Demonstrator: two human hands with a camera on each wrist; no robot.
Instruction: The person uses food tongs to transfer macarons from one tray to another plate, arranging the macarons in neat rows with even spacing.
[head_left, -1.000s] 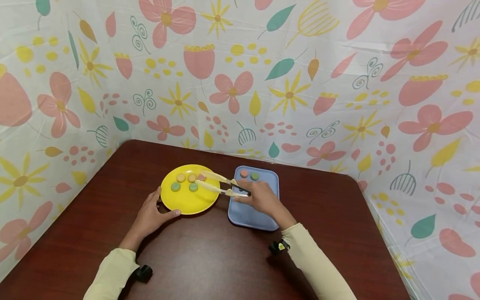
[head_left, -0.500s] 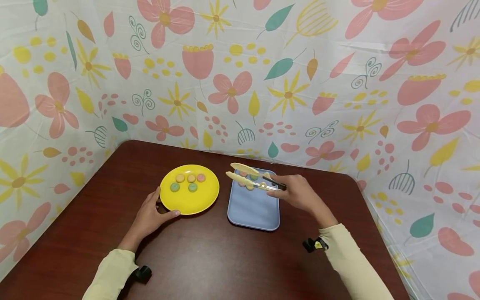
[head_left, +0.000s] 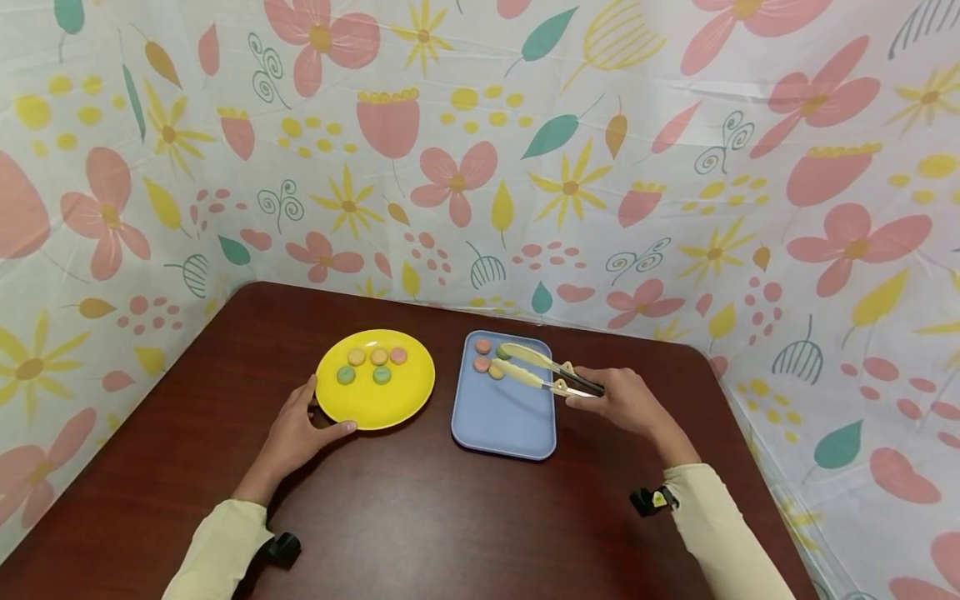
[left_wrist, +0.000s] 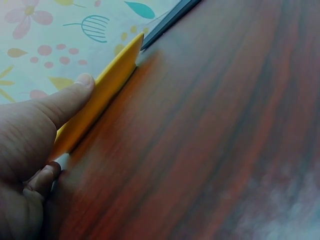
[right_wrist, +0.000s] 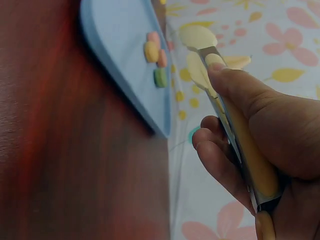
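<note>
Nine small round pieces seen, split over two dishes. Yellow plate point(head_left: 375, 406), on left part of desk point(head_left: 420, 517), carries five: two pale yellow pieces point(head_left: 357, 357) and one pink piece point(head_left: 398, 355) in the far row, two green pieces point(head_left: 346, 376) nearer. Blue tray point(head_left: 504, 425), near the plate but not touching, carries four toward its far end: pink pair point(head_left: 482, 364), single yellow piece point(head_left: 496, 372), single green piece point(head_left: 502, 353). Left hand point(head_left: 295, 433): grips plate rim, thumb on near edge, fingers at left side. Right hand point(head_left: 622, 402): fingers curled around tongs point(head_left: 536, 381); tong arms spread above tray, tips apart from the pieces in right wrist view.
</note>
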